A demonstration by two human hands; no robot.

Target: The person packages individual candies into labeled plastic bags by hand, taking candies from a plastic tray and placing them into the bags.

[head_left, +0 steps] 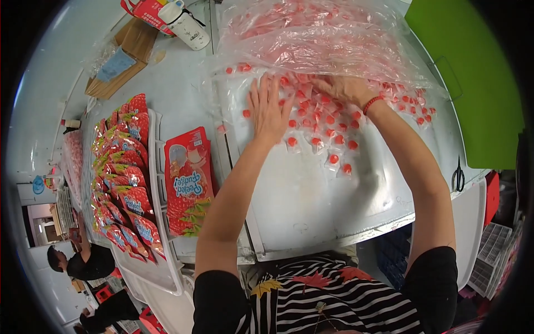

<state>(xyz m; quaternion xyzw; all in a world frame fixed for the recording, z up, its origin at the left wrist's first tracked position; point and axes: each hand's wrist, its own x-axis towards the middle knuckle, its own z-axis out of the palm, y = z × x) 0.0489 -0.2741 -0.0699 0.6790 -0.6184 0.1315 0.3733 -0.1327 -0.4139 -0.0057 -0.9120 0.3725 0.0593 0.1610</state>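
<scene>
Small individually wrapped red candies (330, 119) in clear wrappers lie spread on the metal table, spilling from a large clear plastic bag (334, 44) full of them. My left hand (270, 111) rests at the pile's left edge, open, its fingers spread and touching the candies. Deeper in the pile, by the bag's mouth, is my right hand (347, 89), a red bead bracelet on its wrist. Its visible fingers stretch leftward over the candies; some fingertips are hidden by candies and plastic. Neither hand visibly grips a candy.
To the left, a white tray (158, 222) holds filled red pouches (125, 167); flat red pouches (188, 183) are stacked beside it. A white bottle (186, 25) and an opened carton (122, 61) stand farther back. Black scissors (458, 177) lie at the right edge. A co-worker (83, 261) is far left.
</scene>
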